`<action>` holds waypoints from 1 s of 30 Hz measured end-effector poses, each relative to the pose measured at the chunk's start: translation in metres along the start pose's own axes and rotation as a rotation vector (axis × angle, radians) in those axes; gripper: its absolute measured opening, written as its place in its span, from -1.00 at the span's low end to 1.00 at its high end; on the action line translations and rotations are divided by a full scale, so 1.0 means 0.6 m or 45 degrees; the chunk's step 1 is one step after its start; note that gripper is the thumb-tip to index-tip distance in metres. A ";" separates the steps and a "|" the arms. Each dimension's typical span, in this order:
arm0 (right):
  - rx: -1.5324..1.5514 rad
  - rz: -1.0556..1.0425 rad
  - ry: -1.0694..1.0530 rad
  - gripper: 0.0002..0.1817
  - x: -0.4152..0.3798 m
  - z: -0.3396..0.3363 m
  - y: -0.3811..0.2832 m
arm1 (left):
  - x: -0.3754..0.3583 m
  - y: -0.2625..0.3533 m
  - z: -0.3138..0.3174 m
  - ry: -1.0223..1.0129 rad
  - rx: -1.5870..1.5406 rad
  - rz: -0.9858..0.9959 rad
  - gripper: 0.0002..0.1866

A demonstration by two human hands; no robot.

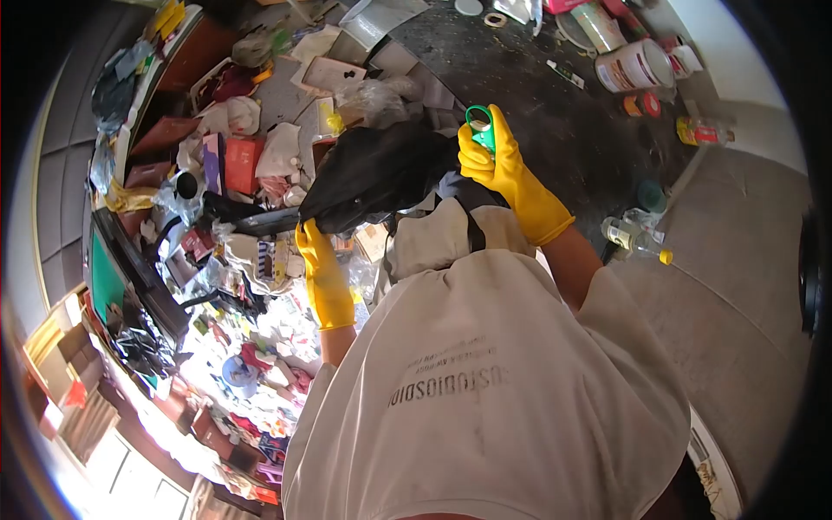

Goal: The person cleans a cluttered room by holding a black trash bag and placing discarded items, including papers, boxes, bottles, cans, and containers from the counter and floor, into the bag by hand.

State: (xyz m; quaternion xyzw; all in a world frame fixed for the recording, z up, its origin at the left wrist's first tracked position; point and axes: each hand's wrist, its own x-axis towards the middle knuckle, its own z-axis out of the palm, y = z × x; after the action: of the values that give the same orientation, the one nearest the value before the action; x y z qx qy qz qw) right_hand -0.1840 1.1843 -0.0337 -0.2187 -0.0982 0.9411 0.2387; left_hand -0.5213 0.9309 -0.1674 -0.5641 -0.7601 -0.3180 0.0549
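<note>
My left hand [324,276], in a yellow rubber glove, pinches the lower left edge of a black plastic bag [373,169]. The bag hangs bunched in front of my body, its inside hidden from me. My right hand [510,178], gloved in the same yellow, is raised beside the bag's right end. Its fingers are closed around a small green round object [480,128] with a ring-like rim and a pale part inside; its exact kind I cannot make out.
Boxes, clear plastic and clothes are heaped across the left, among them a red box [243,165]. On the dark surface ahead lie a large white tub [634,67] and a small tube [565,74]. A yellow-capped bottle [635,238] rests to my right, near a red-labelled bottle [700,132].
</note>
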 end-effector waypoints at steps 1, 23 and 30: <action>-0.024 0.028 0.049 -0.29 0.005 0.017 0.003 | -0.003 0.000 0.003 0.042 -0.017 0.023 -0.69; -0.183 0.242 -0.229 -0.45 0.071 0.020 0.007 | -0.007 0.047 0.007 0.125 -1.216 -1.340 -0.61; -0.118 0.131 -0.201 -0.35 0.062 0.081 0.033 | -0.016 0.053 0.006 0.116 -1.243 -1.472 -0.67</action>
State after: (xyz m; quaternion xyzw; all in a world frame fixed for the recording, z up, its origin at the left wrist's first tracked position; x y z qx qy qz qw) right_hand -0.2436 1.1814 -0.0100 -0.1594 -0.1485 0.9609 0.1711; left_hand -0.4884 0.9298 -0.1609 -0.0222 -0.7046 -0.6195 -0.3453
